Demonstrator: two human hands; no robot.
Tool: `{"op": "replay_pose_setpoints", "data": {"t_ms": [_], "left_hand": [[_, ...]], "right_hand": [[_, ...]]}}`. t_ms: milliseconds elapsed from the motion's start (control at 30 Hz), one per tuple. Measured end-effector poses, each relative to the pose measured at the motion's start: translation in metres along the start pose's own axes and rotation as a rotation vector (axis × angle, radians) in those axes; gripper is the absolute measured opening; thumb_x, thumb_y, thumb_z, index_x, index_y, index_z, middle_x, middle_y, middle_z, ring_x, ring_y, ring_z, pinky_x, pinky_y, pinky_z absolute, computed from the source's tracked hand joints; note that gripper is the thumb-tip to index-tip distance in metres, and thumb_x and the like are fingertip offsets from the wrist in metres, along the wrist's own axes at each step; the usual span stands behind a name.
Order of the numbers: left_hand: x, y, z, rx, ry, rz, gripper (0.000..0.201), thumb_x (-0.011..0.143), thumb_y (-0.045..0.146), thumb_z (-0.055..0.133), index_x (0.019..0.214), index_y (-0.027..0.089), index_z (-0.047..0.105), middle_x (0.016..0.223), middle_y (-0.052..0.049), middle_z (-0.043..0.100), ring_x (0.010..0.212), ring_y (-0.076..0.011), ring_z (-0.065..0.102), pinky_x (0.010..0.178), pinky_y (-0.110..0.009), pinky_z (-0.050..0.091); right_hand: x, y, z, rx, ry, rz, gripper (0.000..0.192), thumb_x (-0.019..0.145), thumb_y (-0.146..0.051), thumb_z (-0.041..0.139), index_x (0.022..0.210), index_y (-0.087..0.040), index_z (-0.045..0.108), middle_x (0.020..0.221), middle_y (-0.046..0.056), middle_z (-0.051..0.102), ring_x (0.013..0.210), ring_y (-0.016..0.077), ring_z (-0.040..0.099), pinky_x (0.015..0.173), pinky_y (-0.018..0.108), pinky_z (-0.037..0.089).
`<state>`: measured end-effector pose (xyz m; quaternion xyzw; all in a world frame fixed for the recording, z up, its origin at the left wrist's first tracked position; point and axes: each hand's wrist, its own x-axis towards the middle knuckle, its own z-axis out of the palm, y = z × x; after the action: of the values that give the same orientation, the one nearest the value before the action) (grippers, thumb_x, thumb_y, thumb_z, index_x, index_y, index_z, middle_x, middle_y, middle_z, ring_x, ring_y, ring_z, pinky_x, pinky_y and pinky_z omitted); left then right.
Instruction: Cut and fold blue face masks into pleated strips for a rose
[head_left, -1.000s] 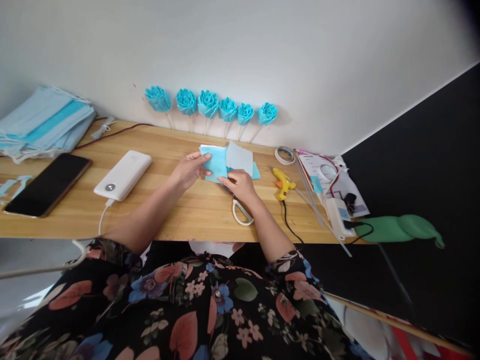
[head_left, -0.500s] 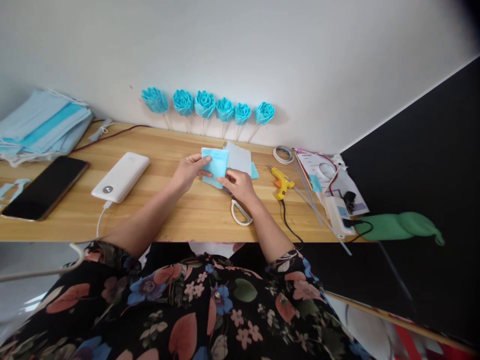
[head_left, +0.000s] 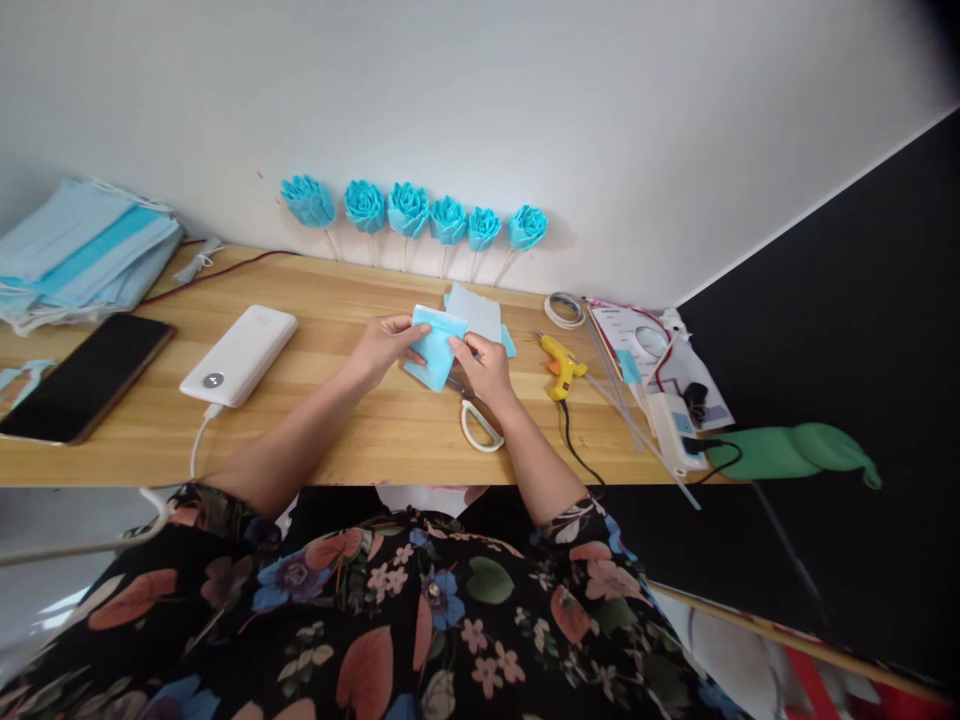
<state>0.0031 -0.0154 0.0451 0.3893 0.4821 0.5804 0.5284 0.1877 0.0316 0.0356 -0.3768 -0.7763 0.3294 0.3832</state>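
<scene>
A light blue piece of mask fabric (head_left: 438,350) is held up over the wooden table between both hands. My left hand (head_left: 384,350) pinches its left side, thumb on the front face. On its right side, my right hand (head_left: 484,366) grips it between thumb and fingers. Scissors (head_left: 481,427) with white handles lie on the table below, their blades partly hidden by the fabric and my right hand. Just behind, more cut pieces, white and blue (head_left: 478,312), rest on the table.
Several blue fabric roses (head_left: 409,210) on sticks lean against the wall. A yellow glue gun (head_left: 562,366), tape roll (head_left: 564,310) and power strip (head_left: 675,430) lie right. A white power bank (head_left: 240,355), phone (head_left: 88,378) and stacked masks (head_left: 82,250) are left.
The fabric piece has shifted slightly right and tilted. My right hand has moved its thumb up to the piece's right edge, and more of the scissors shows.
</scene>
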Motion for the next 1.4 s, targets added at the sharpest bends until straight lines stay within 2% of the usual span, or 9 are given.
{"op": "replay_pose_setpoints", "data": {"t_ms": [67,233,400,633,767,1033,1200,1400], "left_hand": [[-0.001,0.000,0.000,0.014,-0.005,0.001,0.047,0.059,0.052,0.087,0.082,0.012,0.076,0.076,-0.005,0.071,0.061,-0.0133,0.061,0.056,-0.026,0.055],[-0.002,-0.001,0.002,0.161,-0.096,-0.002,0.041,0.063,0.049,0.083,0.079,0.013,0.074,0.067,-0.003,0.067,0.055,-0.0129,0.058,0.052,-0.026,0.051],[-0.001,-0.004,0.001,0.230,-0.146,0.044,0.040,0.068,0.053,0.079,0.072,0.014,0.070,0.063,-0.001,0.063,0.052,-0.0118,0.055,0.051,-0.024,0.049],[-0.001,-0.008,0.001,0.339,-0.186,0.114,0.037,0.074,0.051,0.073,0.067,0.016,0.067,0.060,0.000,0.057,0.051,-0.0108,0.051,0.048,-0.022,0.042],[-0.001,-0.011,0.002,0.336,-0.192,0.074,0.035,0.072,0.049,0.075,0.067,0.016,0.067,0.059,0.000,0.058,0.052,-0.0114,0.052,0.049,-0.023,0.042],[0.006,-0.010,-0.009,0.298,-0.041,0.077,0.038,0.068,0.051,0.080,0.074,0.015,0.071,0.072,-0.005,0.070,0.065,-0.0155,0.061,0.061,-0.026,0.046],[0.006,-0.007,-0.009,0.239,0.044,0.078,0.039,0.066,0.050,0.082,0.069,0.015,0.067,0.068,-0.002,0.067,0.061,-0.0124,0.058,0.058,-0.024,0.045],[0.008,-0.003,-0.009,0.061,0.030,-0.006,0.040,0.060,0.043,0.088,0.076,0.016,0.064,0.061,0.002,0.061,0.050,-0.0081,0.053,0.050,-0.022,0.046]], "right_hand": [[0.000,-0.001,-0.001,0.052,0.002,0.008,0.050,0.090,-0.059,0.051,0.060,-0.021,0.040,0.057,-0.004,0.038,0.059,0.0111,0.037,0.059,0.026,0.032],[0.001,-0.002,-0.002,0.080,-0.029,0.030,0.041,0.087,-0.060,0.057,0.078,-0.019,0.063,0.064,-0.003,0.051,0.061,0.0122,0.042,0.060,0.026,0.035],[-0.001,-0.002,-0.001,0.047,0.046,0.015,0.042,0.090,-0.055,0.055,0.072,-0.019,0.064,0.061,-0.002,0.051,0.061,0.0124,0.043,0.060,0.026,0.035],[0.001,-0.006,-0.002,0.127,-0.062,0.015,0.037,0.087,-0.054,0.060,0.083,-0.019,0.068,0.073,0.000,0.059,0.067,0.0136,0.049,0.064,0.026,0.039],[0.000,-0.004,-0.002,0.061,0.041,0.001,0.039,0.090,-0.053,0.055,0.074,-0.019,0.064,0.067,-0.001,0.053,0.065,0.0133,0.046,0.063,0.026,0.038],[0.004,0.000,-0.008,0.088,0.372,0.057,0.043,0.091,-0.058,0.051,0.074,-0.019,0.058,0.063,-0.002,0.043,0.062,0.0125,0.039,0.060,0.026,0.034],[0.005,0.001,-0.009,0.101,0.429,0.080,0.045,0.090,-0.061,0.049,0.073,-0.020,0.056,0.062,-0.003,0.040,0.062,0.0125,0.037,0.059,0.025,0.032],[0.004,0.000,-0.009,0.152,0.426,0.063,0.042,0.090,-0.057,0.053,0.071,-0.019,0.056,0.061,-0.003,0.036,0.060,0.0115,0.034,0.057,0.026,0.030]]}}
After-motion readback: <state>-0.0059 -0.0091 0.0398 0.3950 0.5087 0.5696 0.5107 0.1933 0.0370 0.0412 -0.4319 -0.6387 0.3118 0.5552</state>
